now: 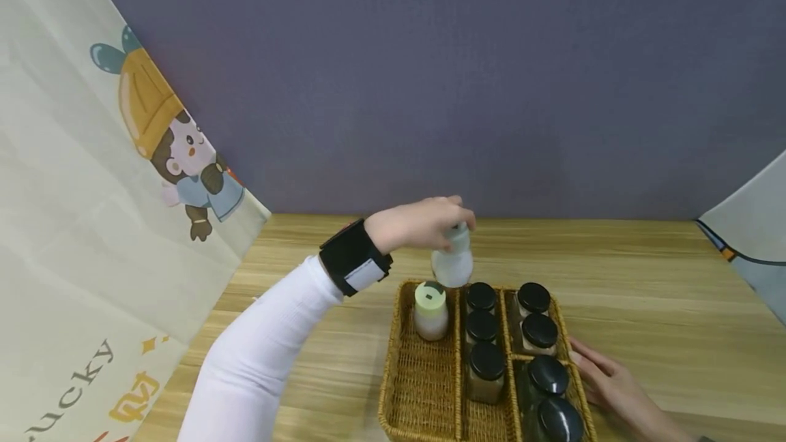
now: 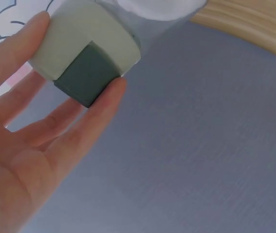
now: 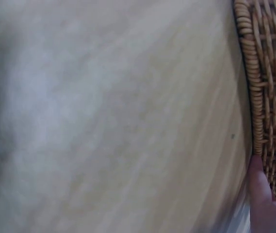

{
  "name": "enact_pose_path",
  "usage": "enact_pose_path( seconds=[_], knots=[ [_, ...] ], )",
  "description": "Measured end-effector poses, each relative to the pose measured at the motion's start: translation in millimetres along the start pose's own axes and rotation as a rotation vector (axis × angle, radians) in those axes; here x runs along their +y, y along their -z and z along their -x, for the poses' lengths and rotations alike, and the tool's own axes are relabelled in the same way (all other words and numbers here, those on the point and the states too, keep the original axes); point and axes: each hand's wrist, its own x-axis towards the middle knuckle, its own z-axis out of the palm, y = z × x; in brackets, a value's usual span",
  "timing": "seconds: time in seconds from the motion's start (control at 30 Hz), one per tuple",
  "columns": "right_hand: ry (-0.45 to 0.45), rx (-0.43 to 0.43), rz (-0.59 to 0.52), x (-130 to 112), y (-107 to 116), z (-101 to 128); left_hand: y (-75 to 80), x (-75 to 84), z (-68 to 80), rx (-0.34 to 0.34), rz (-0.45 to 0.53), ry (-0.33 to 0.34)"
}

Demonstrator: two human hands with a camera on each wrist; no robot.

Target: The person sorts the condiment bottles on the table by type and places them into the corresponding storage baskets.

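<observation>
Two hands at work, each with its own job. Left hand lifted above the far left corner of the wicker basket, fingers pinched round the pale green cap of a frosted bottle, so that the body hangs free below the grip and just clear of the basket rim. Held by the cap, probably, because the slots are narrow and a hand round the body would foul the neighbours. From the left wrist view, fingertips pressed on the cap's side, with a dark square flap showing on its top.

Right hand flat and relaxed on the wooden table, fingers straight and laid against the basket's right wall at the near end; gripping nothing. Confirmed by the right wrist view: one fingertip touching the woven side. Seemingly placed there to steady the basket against sliding.

Inside the basket, sorted by kind, it seems. Left lane: a second frosted bottle with green cap standing upright at the far end, the rest of that lane bare wicker, with the lifted bottle hanging just to the far right of it. Middle lane: three black-lidded jars in a row from far to near. Right side: two more black-lidded jars in the far compartment and two larger dark-lidded ones in the near compartment.

Behind it all, a grey-violet wall, and a cartoon-printed cloth hanging at the left.
</observation>
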Motion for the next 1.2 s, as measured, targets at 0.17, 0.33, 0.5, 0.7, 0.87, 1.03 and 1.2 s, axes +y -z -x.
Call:
enact_pose_path(
  seconds=[0.17, 0.33, 0.5, 0.7, 0.87, 1.03, 1.2],
  knots=[
    [-0.018, -0.002, -0.009, -1.0, 0.0, 0.1, 1.6, 7.1, 9.0, -0.018, -0.019, -0.022],
    [-0.011, -0.003, -0.014, 0.9, 0.7, -0.3, 3.5, 14.2, 17.3, -0.024, -0.049, -0.050],
    [-0.010, -0.004, -0.004, 0.5, 0.6, -0.3, 3.0, 19.8, 22.8, -0.023, -0.070, -0.078],
    [-0.016, -0.006, 0.009, -0.7, 0.8, -0.5, 2.4, 25.6, 30.2, -0.026, -0.079, -0.117],
    [-0.010, -0.013, 0.008, 0.3, 1.7, -1.0, 2.5, 28.8, 35.7, -0.033, -0.073, -0.137],
    [-0.013, -0.012, -0.009, 1.6, 2.4, -2.8, 0.7, 30.5, 40.8, -0.031, -0.073, -0.171],
    [-0.009, -0.006, -0.014, 2.6, 2.5, -3.7, -2.2, 33.0, 47.7, -0.024, -0.106, -0.196]
  ],
)
